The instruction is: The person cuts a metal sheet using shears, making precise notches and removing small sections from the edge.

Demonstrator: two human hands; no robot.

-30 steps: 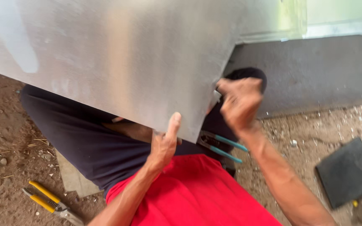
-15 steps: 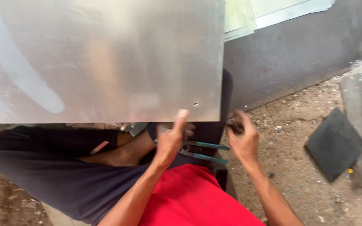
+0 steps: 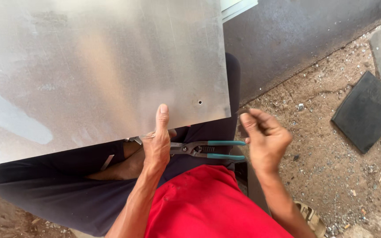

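Seated on the ground, sheet (image 3: 102, 66) propped across the lap. Left hand (image 3: 156, 145) grips its near edge, thumb flat on top, likely to steady it. Right hand (image 3: 263, 134) is off the sheet's corner, fingers pinched on something small; can't tell what. Snips (image 3: 208, 149) lie on the thigh between the hands, within easy reach. One sheet, one hole (image 3: 199, 102), one pair of snips. Farther right, one dark tile (image 3: 367, 110) on gravel.

Bright, even daylight throughout; shadows are soft. The metal sheet (image 3: 98, 66) shows a hazy sheen with pale washed-out patches at its left. The right hand (image 3: 265, 134) is slightly motion-blurred; the gravel ground (image 3: 327, 176) is sharp.
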